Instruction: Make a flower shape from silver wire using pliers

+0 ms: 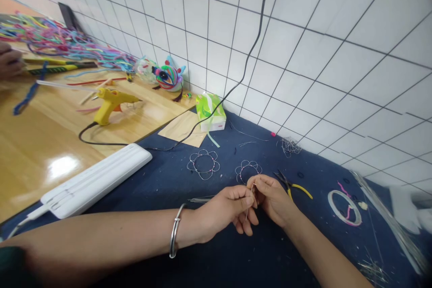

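Observation:
My left hand (232,209) and my right hand (270,195) meet over the dark blue cloth. Both are closed on one short thin wire (247,214), which slants down between the fingers. Fingertips hide part of it. Just beyond my hands lies a flower-shaped wire ring (248,164) with small pink spots, partly covered by my fingers. A larger wire flower ring (203,164) rests to its left. Pliers (301,189) with yellow handles lie beside my right hand. Several straight wires (200,200) are near my left wrist.
A white power strip (97,180) is at the left. Its neighbour, a yellow glue gun (111,103), stands on the wooden table, its black cord (248,60) crossing the wall. Behind are a tissue pack (211,112) and tangled wire (290,146). Tape (330,200) lies right. Another person's hand (10,60) shows far left.

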### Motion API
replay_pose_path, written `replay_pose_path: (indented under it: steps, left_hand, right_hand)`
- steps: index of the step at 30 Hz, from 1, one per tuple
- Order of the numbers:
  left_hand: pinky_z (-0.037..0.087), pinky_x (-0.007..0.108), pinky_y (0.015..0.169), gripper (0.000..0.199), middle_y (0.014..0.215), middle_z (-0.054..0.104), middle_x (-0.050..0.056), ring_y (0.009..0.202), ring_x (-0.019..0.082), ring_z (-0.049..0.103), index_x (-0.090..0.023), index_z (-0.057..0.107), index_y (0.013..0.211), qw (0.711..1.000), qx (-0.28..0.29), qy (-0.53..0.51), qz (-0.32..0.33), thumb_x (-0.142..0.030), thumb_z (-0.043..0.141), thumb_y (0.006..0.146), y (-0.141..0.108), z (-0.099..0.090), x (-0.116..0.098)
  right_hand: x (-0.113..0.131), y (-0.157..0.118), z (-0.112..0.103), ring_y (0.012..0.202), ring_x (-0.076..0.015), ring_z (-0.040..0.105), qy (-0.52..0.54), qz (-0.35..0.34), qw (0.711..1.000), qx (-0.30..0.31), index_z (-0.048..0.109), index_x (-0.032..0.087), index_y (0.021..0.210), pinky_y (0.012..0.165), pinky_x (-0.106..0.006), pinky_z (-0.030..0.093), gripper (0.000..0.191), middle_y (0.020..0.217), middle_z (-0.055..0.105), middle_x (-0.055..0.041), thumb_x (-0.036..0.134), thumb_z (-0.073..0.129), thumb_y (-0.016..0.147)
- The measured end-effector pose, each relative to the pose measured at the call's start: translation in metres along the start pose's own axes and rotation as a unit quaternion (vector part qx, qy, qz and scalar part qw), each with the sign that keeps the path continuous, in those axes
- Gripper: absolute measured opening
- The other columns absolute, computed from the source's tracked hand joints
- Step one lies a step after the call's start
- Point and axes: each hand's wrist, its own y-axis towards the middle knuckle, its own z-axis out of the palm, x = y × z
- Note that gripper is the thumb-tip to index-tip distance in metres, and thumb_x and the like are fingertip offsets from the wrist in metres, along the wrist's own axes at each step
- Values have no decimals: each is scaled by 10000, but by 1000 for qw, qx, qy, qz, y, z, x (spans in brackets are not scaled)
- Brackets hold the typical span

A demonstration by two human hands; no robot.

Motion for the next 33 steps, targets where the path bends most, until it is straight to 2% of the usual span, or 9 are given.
replay_pose_path:
  steps: [5,8,14,17,19,22,25,29,33]
  left_hand:
    - [394,196,486,218,724,627,61,538,111,604,-141,474,822,999,-7,-32,-1,-357,455,847,1,-2,1]
    - [407,210,500,248,731,626,64,543,115,604,-142,474,832,999,-21,-45,-2,-389,452,845,2,-2,3]
    - [407,211,506,269,780,634,79,597,128,613,-138,501,867,1000,14,5,-19,-399,439,842,2,-5,0]
    - [379,196,477,239,814,636,74,591,118,598,-142,517,859,994,-6,105,-14,-373,481,813,7,-14,-9]
    - [368,191,475,217,830,633,60,595,109,581,-152,521,860,983,-42,176,25,-358,492,801,12,-24,-18]
    - [358,196,493,193,820,624,31,593,97,549,-169,538,872,945,-86,305,80,-338,473,807,24,-42,-31]
    - [366,225,562,156,711,586,6,628,119,529,-175,575,811,869,-87,470,125,-310,500,784,41,-54,-44]
    - [356,260,619,179,856,569,37,714,160,513,-185,601,862,760,-107,621,157,-289,587,716,74,-56,-53]
    - [368,273,735,190,937,540,52,855,190,503,-185,593,910,727,-33,662,179,-226,581,724,101,-50,-52]
  right_hand:
    - [1,0,2,531,-73,451,16,-8,1000,10,604,131,807,522,-216,350,255,657,516,-3,359,495,838]
    - [0,-2,6,556,-73,446,-21,-11,1000,-17,600,146,867,551,-216,360,188,667,519,9,317,566,795]
    - [14,-3,0,550,-78,451,-109,-35,992,-60,557,157,761,522,-208,354,150,678,529,10,305,552,784]
    - [26,0,-24,571,-93,481,-254,-22,962,-93,569,156,781,498,-199,349,178,685,556,-4,329,525,783]
    - [30,3,-42,571,-101,504,-415,7,903,-107,591,155,792,510,-208,363,202,681,588,-11,328,487,790]
    - [28,5,-60,558,-114,514,-552,19,826,-115,624,163,732,536,-228,361,199,630,603,-4,305,489,767]
    - [26,5,-64,605,-128,518,-588,9,798,-132,633,191,697,575,-240,338,150,644,608,2,277,519,740]
    - [26,-4,-60,628,-135,522,-619,8,769,-158,615,209,788,574,-233,317,129,681,602,5,306,544,740]
    - [27,-25,-63,682,-149,516,-672,1,716,-191,575,208,814,575,-235,315,154,729,583,-8,346,517,778]
